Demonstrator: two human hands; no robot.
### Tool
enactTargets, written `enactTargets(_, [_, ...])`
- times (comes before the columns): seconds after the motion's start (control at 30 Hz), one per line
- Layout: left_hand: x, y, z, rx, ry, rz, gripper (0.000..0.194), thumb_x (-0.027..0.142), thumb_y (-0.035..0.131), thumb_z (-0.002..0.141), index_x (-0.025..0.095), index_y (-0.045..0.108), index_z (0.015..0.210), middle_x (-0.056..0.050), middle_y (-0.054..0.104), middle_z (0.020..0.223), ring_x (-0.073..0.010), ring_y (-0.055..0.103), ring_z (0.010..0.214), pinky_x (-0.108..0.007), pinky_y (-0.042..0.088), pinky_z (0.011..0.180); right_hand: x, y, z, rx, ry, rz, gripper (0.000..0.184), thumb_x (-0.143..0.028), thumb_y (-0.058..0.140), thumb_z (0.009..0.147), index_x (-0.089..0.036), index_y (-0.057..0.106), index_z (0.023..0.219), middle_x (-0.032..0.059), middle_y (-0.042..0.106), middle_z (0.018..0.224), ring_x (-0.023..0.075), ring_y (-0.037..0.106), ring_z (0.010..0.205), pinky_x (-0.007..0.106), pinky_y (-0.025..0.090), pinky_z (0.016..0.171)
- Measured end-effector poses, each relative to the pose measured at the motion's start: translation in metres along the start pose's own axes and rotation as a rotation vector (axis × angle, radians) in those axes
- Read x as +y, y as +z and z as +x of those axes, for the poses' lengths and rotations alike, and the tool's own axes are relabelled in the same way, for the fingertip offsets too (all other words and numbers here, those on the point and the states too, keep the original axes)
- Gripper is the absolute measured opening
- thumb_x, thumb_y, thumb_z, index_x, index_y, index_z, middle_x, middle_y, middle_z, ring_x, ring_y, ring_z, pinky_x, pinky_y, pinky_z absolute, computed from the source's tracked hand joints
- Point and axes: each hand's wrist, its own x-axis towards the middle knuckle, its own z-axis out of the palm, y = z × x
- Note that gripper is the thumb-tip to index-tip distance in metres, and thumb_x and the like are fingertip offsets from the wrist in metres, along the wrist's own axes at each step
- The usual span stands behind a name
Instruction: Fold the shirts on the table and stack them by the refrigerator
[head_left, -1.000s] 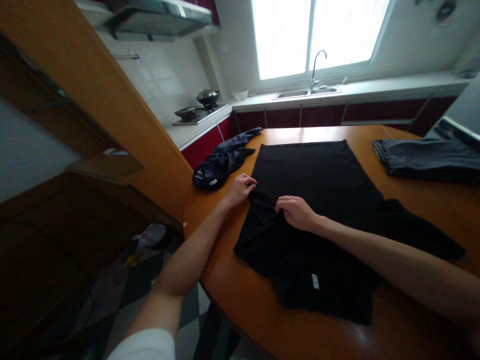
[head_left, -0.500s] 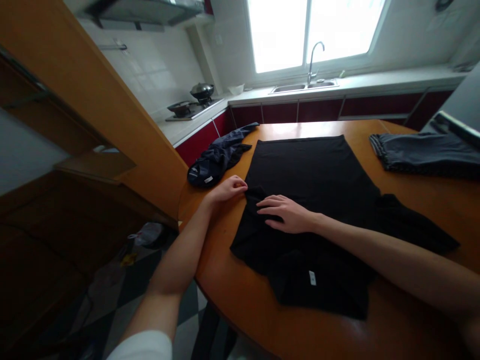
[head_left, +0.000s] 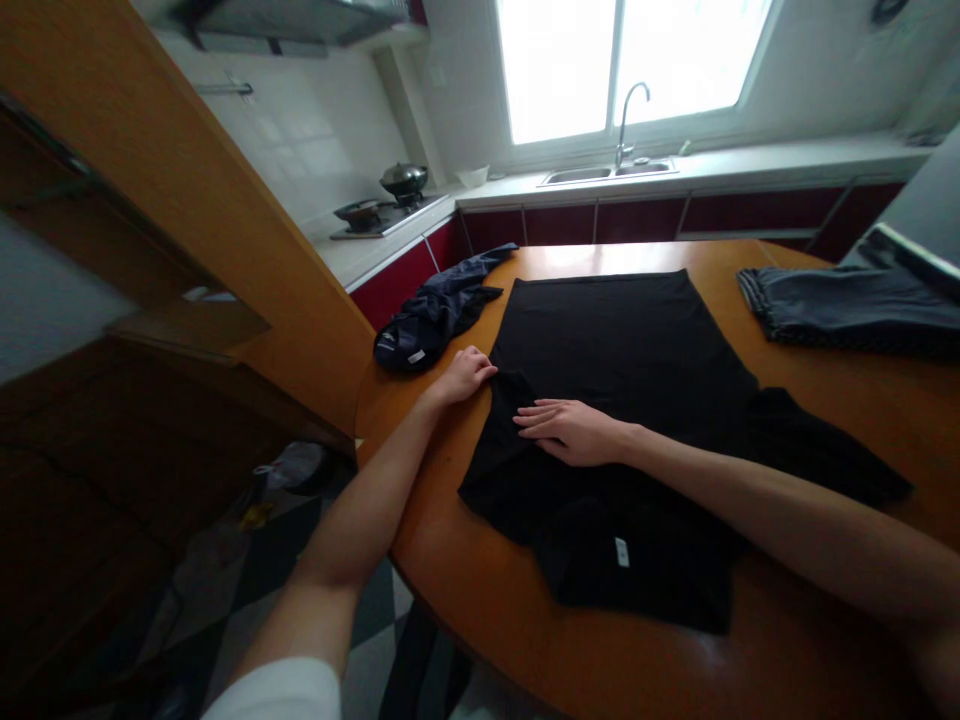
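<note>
A black T-shirt (head_left: 607, 330) lies spread on the wooden table (head_left: 442, 560), its hem toward the window and its collar, with a small white label (head_left: 622, 552), toward me. My left hand (head_left: 466, 374) is closed at the shirt's left edge, near the armpit, with its fingertips pinching the cloth. My right hand (head_left: 566, 430) rests palm down on the shirt near the left sleeve, fingers stretched out. The shirt's right sleeve extends to the right beyond my right forearm, which covers part of the body.
A crumpled dark blue garment (head_left: 442, 310) lies at the table's left edge. Folded grey-blue clothes (head_left: 847, 305) sit at the right. Behind are a stove with a wok (head_left: 403, 180) and a sink (head_left: 607, 173). A wooden partition (head_left: 247, 220) stands at the left.
My left hand has turned slightly, its fingers more closed at the shirt edge. The fingers of my right hand lie a little flatter. The collar end has shifted very slightly left.
</note>
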Motion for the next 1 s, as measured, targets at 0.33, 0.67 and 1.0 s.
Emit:
enactTargets(0.33, [0.006, 0.002, -0.002, 0.029, -0.082, 0.15, 0.028, 0.042, 0.064, 0.091, 0.018, 0.068, 0.078, -0.007, 0.058, 0.088, -0.0219, 0.057, 0.084, -0.035, 0.045, 0.086, -0.005, -0.007, -0.001, 0.044, -0.103, 0.002, 0.035, -0.021, 0.054, 0.096, -0.02, 0.066, 0.129, 0.0089, 0.058, 0.143, 0.0217, 0.046, 0.14, 0.046, 0.028, 0.121])
enactTargets(0.67, [0.017, -0.013, -0.003, 0.242, -0.169, -0.036, 0.022, 0.024, 0.052, 0.093, 0.015, 0.072, 0.092, -0.009, 0.072, 0.095, -0.0196, 0.065, 0.084, -0.03, 0.05, 0.082, -0.001, -0.003, 0.002, 0.281, 0.187, -0.051, 0.034, -0.029, 0.046, 0.101, -0.022, 0.07, 0.124, 0.0082, 0.064, 0.137, 0.0224, 0.053, 0.133, 0.043, 0.039, 0.115])
enactTargets(1.0, [0.086, 0.0, -0.024, 0.11, 0.1, -0.126, 0.034, 0.015, 0.044, 0.095, 0.017, 0.072, 0.114, -0.01, 0.072, 0.12, -0.0214, 0.066, 0.112, -0.033, 0.048, 0.101, 0.008, 0.006, 0.003, 0.146, 0.369, -0.131, 0.046, -0.037, 0.041, 0.102, -0.015, 0.058, 0.139, 0.0153, 0.053, 0.147, 0.0271, 0.041, 0.143, 0.052, 0.031, 0.118])
